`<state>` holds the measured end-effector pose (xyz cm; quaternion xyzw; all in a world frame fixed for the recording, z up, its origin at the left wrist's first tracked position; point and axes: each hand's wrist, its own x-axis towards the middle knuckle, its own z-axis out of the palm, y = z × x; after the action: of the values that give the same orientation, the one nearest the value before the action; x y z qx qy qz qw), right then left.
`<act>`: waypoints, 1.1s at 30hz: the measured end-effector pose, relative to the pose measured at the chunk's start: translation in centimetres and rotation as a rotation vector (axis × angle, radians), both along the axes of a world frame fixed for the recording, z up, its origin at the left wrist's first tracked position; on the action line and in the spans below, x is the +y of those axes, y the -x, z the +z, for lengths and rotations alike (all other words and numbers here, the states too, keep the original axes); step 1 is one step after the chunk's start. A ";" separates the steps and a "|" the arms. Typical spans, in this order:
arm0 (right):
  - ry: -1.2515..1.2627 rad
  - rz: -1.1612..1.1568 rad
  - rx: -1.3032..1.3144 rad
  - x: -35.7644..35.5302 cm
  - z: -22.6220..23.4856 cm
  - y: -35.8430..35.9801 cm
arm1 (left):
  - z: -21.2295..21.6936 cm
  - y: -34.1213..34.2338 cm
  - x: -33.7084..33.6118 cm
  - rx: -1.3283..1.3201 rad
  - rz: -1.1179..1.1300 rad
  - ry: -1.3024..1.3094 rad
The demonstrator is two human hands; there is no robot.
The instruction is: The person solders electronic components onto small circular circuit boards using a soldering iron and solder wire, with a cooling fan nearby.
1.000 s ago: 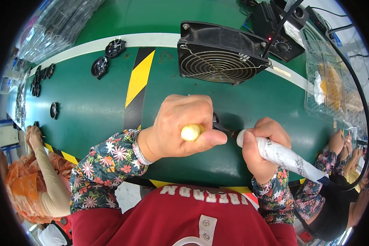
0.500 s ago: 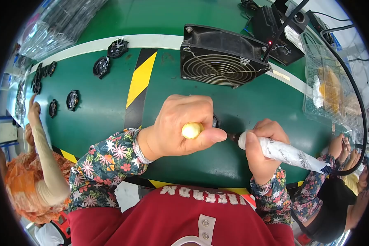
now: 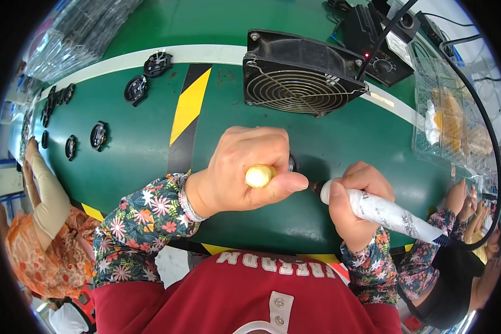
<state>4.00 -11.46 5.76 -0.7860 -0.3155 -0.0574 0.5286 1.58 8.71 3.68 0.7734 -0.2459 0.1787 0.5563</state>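
Observation:
My left hand (image 3: 245,167) is a fist around a thing with a rounded yellow end (image 3: 259,176) that pokes up between thumb and forefinger; the rest of it is hidden. The thumb stretches to the right. Just behind that fist, the edge of a small dark round part (image 3: 293,163) shows above the table. My right hand (image 3: 360,200) grips a soldering iron (image 3: 392,212) by its white-wrapped handle. Its dark front end points left, close to my left thumb tip; the very tip is hidden. A black cable runs from the handle's back end, curving up at the right.
A black fan (image 3: 303,78) with a wire guard stands ahead, beside a black control box (image 3: 381,64) with a knob and red light. Clear plastic trays (image 3: 456,119) lie right. Several black round housings (image 3: 98,136) sit left on the green table (image 3: 145,161). Co-workers flank both sides.
The soldering iron and my right hand have shifted slightly left. At far left, a co-worker's arm has drawn back from the black parts, and one now shows separately there. My left fist has barely moved.

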 end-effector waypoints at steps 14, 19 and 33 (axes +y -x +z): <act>0.047 0.014 -0.100 0.3 0.2 0.4 | 0.2 0.1 -0.1 -0.001 0.027 -0.007; 0.014 0.003 -0.107 0.4 0.1 0.5 | 0.2 0.1 0.0 0.003 0.023 -0.017; -0.015 0.030 -0.032 0.2 -0.5 0.0 | -0.1 -0.2 -0.3 -0.004 0.045 0.040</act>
<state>4.00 -11.30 5.30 -0.7761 -0.3351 -0.0644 0.5303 1.76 8.44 3.53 0.7670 -0.2261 0.1975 0.5671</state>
